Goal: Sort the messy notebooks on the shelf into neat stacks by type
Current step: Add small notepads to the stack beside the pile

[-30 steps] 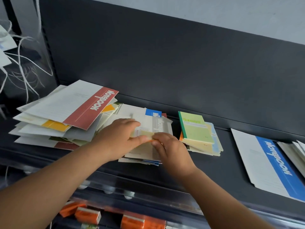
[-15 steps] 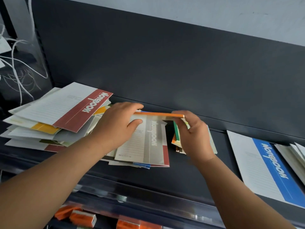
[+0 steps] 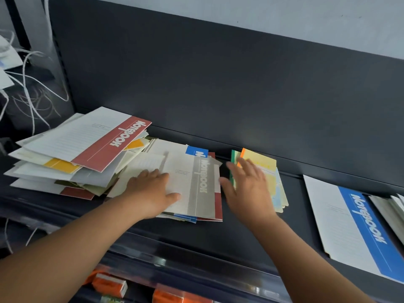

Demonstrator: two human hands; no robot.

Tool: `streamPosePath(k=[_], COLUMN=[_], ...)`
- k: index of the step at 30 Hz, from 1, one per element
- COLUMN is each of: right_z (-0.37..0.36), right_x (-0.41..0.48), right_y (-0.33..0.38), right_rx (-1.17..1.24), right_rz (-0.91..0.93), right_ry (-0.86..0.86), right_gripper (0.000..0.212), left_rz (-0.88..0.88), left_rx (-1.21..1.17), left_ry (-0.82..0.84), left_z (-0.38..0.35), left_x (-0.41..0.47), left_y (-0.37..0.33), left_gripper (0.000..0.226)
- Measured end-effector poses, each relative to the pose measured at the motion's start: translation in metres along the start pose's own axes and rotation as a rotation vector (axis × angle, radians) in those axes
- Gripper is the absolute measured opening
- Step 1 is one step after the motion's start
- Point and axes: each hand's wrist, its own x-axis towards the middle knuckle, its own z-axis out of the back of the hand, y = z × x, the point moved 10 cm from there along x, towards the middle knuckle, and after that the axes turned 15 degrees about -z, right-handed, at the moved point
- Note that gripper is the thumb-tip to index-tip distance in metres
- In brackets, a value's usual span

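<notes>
1. Shelf (image 3: pixel 218 235) carries three piles: an untidy left heap, a middle pile and a small pastel stack (image 3: pixel 260 160) near the back edge.
2. The large notebooks have white lined covers with a coloured "Notebook" band. One red-band notebook (image 3: pixel 105 143) tops the heap, one grey-band notebook (image 3: pixel 196 182) tops the middle pile, and one blue-band notebook (image 3: pixel 354 224) lies toward the right end.
3. Left hand (image 3: pixel 150 193) lies flat on the grey-band notebook, fingers straight.
4. Right hand (image 3: pixel 249 189) has its fingers spread over the small pastel stack; whether it touches is unclear.

2 bare forearms, a bare left hand (image 3: pixel 150 193), a bare right hand (image 3: pixel 247 190).
</notes>
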Motion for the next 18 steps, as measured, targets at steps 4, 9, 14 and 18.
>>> streamPosePath(k=[4,9,14,18], right_z=[-0.039,-0.085,-0.086,-0.073], right_x=[-0.038,-0.048,-0.044,-0.040], right_y=[0.050,0.032,0.036,0.043], right_rx=[-0.001,-0.271,-0.235,-0.007], right_rz=[0.215,0.143,0.159,0.157], right_ry=[0.329,0.500,0.471,0.469], right_gripper=[0.060,0.088,0.083,0.066], left_rz=[-0.119,-0.063,0.026,-0.106], left_rx=[-0.049,-0.020,0.029,-0.024], left_ry=[-0.005,-0.042,0.111,0.129], left_z=[0.000,0.007,-0.011,-0.016], left_x=[-0.003,-0.011,-0.016,-0.017], left_y=[-0.019,-0.001,0.025,0.011], left_gripper=[0.051,0.044,0.073,0.070])
